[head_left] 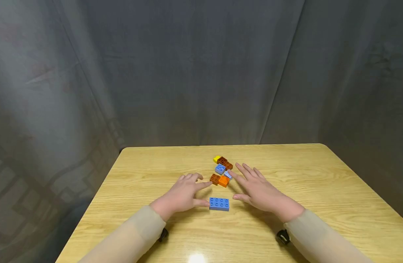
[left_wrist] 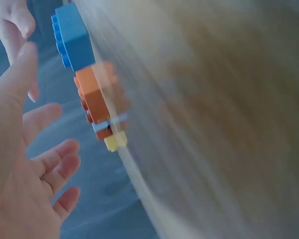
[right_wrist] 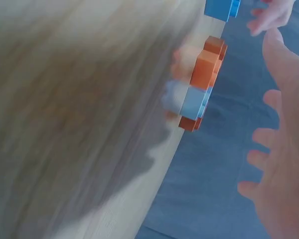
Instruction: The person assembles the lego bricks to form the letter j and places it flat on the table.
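A blue eight-stud toy brick (head_left: 219,204) lies studs up on the table, between my two hands. My left hand (head_left: 185,193) hovers at its left, fingers spread and loosely bent, thumb tip right at the brick's left end in the head view. To the right, my right hand (head_left: 257,190) is spread with nothing in it, its thumb a short way off the brick. Its index fingertip overlaps a light blue brick (head_left: 228,175). Just beyond the blue brick sit an orange brick (head_left: 223,181) and a reddish-brown brick (head_left: 215,179), close to the left index fingertip.
Farther back lie another light blue brick (head_left: 220,168), two dark brown bricks (head_left: 222,160) and a yellow brick (head_left: 216,159). They stand on a light wooden table (head_left: 149,164) with rounded far corners. Grey curtains (head_left: 195,73) hang behind and beside it.
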A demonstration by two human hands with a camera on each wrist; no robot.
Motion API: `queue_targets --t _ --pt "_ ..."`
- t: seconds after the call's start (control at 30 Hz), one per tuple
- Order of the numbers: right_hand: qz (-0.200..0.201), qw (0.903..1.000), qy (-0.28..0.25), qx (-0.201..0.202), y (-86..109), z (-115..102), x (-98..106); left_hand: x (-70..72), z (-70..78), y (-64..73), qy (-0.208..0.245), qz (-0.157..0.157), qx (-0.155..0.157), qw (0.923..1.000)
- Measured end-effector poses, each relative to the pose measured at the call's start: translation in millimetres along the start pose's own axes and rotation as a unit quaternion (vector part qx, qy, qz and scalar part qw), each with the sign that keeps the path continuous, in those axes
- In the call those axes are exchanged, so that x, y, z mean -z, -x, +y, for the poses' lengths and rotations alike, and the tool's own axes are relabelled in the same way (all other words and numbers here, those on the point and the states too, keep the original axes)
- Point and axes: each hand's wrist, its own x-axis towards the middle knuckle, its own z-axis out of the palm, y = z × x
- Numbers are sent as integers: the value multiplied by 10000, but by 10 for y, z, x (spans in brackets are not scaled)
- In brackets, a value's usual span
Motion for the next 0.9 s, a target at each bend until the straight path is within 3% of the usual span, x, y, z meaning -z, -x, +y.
queue_targets --t 0.27,0.6,0.9 --pt "-25 9985 -498 -244 -256 44 -8 -69 119 -108 696 -128 -117 9974" --pt "164 9989 -371 -241 -550 150 -119 -111 273 -196 557 -179 -229 9980" --pt "-124 9981 -273 -529 -677 174 -191 -150 253 -225 608 -230 -66 9979"
